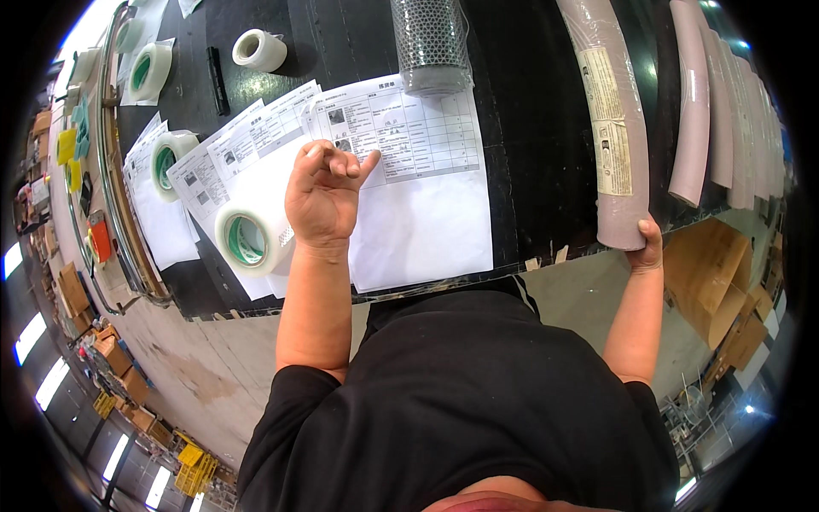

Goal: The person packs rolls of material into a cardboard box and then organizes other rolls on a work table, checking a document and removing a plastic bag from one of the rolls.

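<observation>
My left hand (328, 189) is raised over printed sheets (426, 222), palm up. Its fingers are loosely curled and apart, the little finger sticking out, and nothing shows in it. At the table's near edge, my right hand (648, 247) grips the near end of a long pinkish roll (627, 145) in clear wrap with a cream label. The thumb rests on the roll's side; the other fingers are mostly hidden beneath. A roll of clear tape (275, 235) with a green core lies on the papers beside my left wrist. A clear-wrapped mesh roll (432, 43) rests on the sheets' far edge.
More tape rolls (164, 162) and a black marker (217, 81) lie at the left of the black table (533, 128). Several pinkish rolls (693, 111) line the right side. A metal rail (119, 188) runs along the left edge. Brown cardboard (708, 269) stands below right.
</observation>
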A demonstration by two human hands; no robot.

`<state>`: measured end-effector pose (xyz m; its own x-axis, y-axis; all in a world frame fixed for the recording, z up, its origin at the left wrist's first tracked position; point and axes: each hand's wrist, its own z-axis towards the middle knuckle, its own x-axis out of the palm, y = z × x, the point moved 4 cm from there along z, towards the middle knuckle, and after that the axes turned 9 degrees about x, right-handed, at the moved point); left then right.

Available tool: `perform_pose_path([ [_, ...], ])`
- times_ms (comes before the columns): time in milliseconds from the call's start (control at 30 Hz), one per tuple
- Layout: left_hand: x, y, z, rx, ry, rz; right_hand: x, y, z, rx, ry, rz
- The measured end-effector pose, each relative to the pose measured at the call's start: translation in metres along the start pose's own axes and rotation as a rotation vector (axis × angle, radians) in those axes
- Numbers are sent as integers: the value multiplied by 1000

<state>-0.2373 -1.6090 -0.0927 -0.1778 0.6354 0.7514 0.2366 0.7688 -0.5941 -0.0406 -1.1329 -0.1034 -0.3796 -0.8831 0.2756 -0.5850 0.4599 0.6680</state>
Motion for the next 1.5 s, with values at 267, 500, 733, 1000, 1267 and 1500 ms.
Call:
perform_pose_path([
  [267,2,0,-1,5,12,-1,-8,-4,4,14,5,-12],
  [500,3,2,0,-11,-16,26,1,-1,-1,-5,-5,11],
  [733,-3,3,1,-10,-17,14,6,3,-1,1,-27,-9],
  [1000,-3,4,1,-23,-14,-8,4,1,-1,-13,-25,-15],
  [1267,-2,3,0,-19,-9,-7,-5,-2,2,-9,-3,-7],
  [1500,-4,-8,-16,26,-3,16,-4,-2,1,-16,-2,-4],
])
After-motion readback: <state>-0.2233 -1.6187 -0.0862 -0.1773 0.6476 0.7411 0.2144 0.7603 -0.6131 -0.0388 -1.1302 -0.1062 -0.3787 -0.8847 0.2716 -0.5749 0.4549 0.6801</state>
